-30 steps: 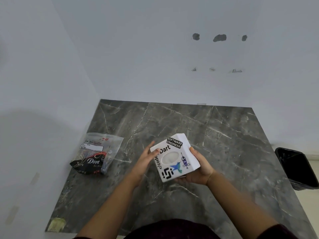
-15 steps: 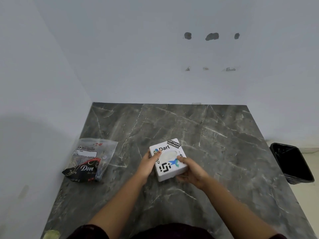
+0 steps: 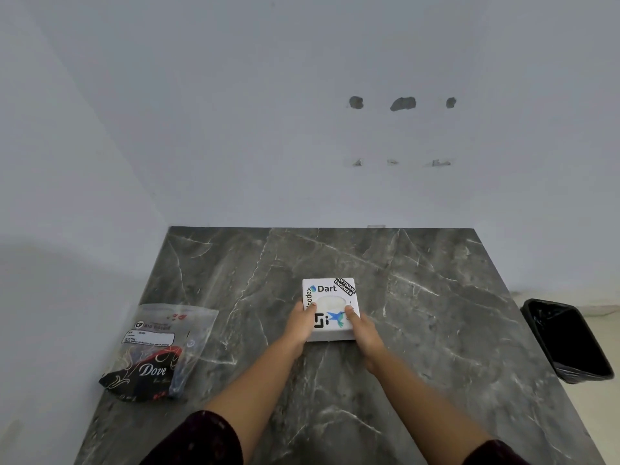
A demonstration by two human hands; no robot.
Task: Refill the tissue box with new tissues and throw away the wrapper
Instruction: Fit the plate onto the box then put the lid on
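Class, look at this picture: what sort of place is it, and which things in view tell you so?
Probably a plain room at home: a dark marble-look table pushed into the corner of bare white walls, with patched holes in the far one and a black lined bin on the floor beside it.

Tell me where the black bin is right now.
In the head view the black bin stands on the floor off the right edge of the marble table, to the right of the tissue box held in both hands.

Pale wall (image 3: 235,112) with holes, dark marble table (image 3: 419,297)
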